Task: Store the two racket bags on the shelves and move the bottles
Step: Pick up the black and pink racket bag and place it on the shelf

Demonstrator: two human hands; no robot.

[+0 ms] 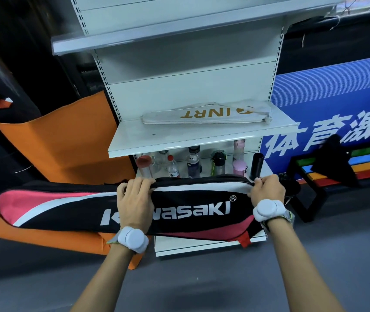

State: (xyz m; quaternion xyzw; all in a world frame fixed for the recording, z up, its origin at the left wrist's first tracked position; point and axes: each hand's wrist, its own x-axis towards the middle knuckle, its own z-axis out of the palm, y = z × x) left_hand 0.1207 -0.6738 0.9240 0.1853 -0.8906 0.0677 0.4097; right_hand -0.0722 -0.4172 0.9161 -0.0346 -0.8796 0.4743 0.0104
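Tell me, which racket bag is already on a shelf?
The white racket bag with gold lettering lies on the middle shelf; the black-and-pink one is in both hands.

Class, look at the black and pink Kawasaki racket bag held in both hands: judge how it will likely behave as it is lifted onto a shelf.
The Kawasaki bag probably flexes: its fabric top edge bunches under the left hand. Being long, its unsupported tapered end may droop or swing. Likely light for its size, since the right hand only pinches the corner.
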